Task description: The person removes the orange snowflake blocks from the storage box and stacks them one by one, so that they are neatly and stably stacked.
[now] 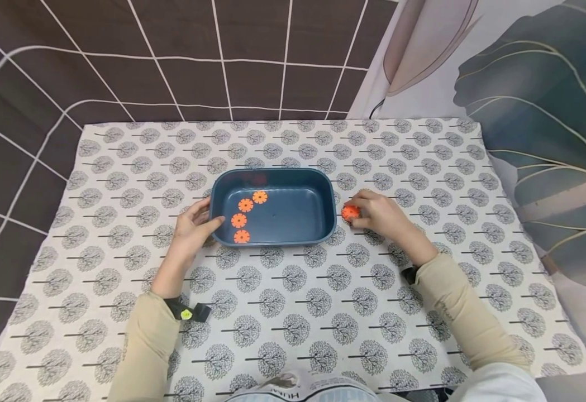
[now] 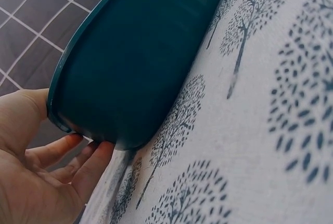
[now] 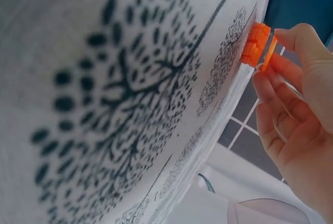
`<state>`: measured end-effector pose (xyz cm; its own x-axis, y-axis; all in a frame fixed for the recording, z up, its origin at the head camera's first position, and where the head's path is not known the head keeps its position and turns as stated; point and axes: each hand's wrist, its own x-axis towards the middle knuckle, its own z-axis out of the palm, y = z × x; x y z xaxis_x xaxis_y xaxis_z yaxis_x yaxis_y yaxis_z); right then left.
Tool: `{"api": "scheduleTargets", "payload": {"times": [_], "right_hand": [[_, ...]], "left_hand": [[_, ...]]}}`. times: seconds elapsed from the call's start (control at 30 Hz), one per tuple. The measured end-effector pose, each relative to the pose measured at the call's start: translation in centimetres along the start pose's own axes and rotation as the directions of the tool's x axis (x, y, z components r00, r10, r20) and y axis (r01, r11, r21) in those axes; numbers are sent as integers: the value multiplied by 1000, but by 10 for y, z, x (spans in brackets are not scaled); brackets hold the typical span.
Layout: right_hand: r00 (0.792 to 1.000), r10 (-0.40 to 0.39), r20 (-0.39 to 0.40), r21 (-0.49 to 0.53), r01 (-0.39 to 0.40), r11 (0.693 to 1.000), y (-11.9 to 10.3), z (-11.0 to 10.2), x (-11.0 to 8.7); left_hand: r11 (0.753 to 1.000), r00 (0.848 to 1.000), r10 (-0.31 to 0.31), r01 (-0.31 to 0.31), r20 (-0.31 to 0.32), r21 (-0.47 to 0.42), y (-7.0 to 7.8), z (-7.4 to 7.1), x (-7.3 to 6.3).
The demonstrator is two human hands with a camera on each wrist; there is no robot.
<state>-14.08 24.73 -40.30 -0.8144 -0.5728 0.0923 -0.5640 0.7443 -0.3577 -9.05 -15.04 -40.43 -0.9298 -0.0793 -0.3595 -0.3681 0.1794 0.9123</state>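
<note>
A dark blue-green plastic basin (image 1: 293,223) sits on the cloth, its left end held by my left hand (image 1: 192,226). The thumb lies over the rim while the fingers (image 2: 96,169) touch the outside wall. Inside the basin, several flat orange notched discs (image 1: 239,220) lie in a curved row along the left side. Just right of the basin, my right hand (image 1: 378,213) pinches one orange notched disc (image 3: 270,53) between thumb and fingertips. Close beside that disc, a short stack of orange discs (image 3: 254,44) stands on the cloth, partly covered by the hand in the head view.
A white cloth (image 1: 293,301) with printed trees covers the table. Behind and to the left hangs a dark curtain (image 1: 182,33) with a white grid. A leaf-patterned curtain (image 1: 549,111) hangs at the right. Black straps (image 1: 184,310) circle the wrists.
</note>
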Motion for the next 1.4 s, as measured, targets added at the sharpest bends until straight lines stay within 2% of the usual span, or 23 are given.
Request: {"api": "scheduleTargets", "payload": {"times": [0.17, 0.43, 0.7, 1.1, 1.23, 1.4], "right_hand": [[1000, 13, 24, -3, -13, 1000, 1, 1, 0], [1000, -15, 10, 0, 15, 1000, 1, 4, 0], [1000, 19, 5, 11, -19, 1000, -2, 2, -2], [1000, -4, -20, 4, 4, 1000, -3, -2, -3], [998, -22, -58, -8, 22, 1000, -6, -6, -3], [984, -45, -174, 2, 47, 999, -12, -10, -1]], "left_hand": [[1000, 1000, 3, -3, -7, 11, -2, 0, 0], [1000, 1000, 22, -22, -10, 4, -4, -1, -2], [1000, 1000, 22, -22, 2, -3, -2, -2, -3], [1000, 1000, 11, -11, 15, -9, 0, -1, -3], [1000, 1000, 17, -17, 15, -4, 0, -2, -2], [1000, 1000, 11, -11, 8, 0, 1, -1, 1]]}}
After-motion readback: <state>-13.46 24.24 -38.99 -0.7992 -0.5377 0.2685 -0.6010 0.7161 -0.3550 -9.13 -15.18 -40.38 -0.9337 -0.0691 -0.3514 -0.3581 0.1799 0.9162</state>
